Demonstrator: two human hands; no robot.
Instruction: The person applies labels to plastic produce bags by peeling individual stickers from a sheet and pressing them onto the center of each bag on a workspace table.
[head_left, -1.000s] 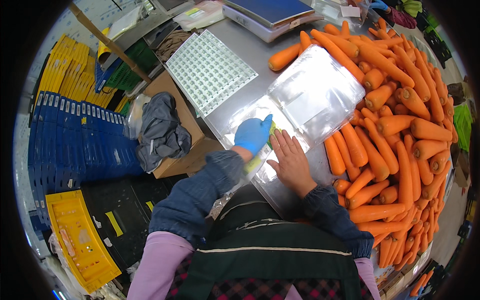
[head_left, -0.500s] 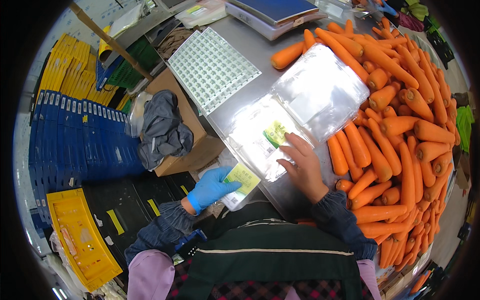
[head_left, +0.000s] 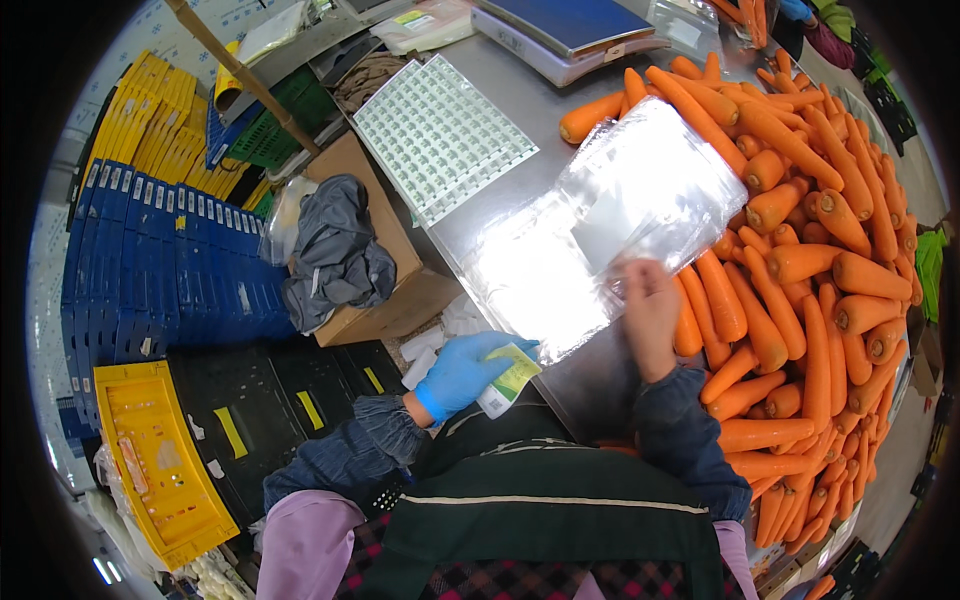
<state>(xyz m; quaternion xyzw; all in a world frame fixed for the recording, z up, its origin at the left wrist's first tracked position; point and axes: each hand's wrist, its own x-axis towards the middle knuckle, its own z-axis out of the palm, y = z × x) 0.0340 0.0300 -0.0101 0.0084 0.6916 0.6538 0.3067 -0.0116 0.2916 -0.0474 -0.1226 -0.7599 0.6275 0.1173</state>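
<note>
Left hand [head_left: 455,377], blue-gloved, is clamped on green-and-white labels [head_left: 517,379], located just at the near left edge of the metal table [head_left: 585,392]. Right hand [head_left: 651,315], bare, is at the near corner of the farther of 2 adjoining piles of clear bags [head_left: 655,175]; blurred, grip cannot be told. Printed sticker sheets [head_left: 445,140] lie by the left edge; carrots [head_left: 790,265] are heaped along the right edge.

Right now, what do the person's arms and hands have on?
The left hand wears a bright blue glove; the right hand is bare. Both forearms have dark blue, denim-like sleeves, gathered at the left wrist, with lilac sleeves above.
</note>
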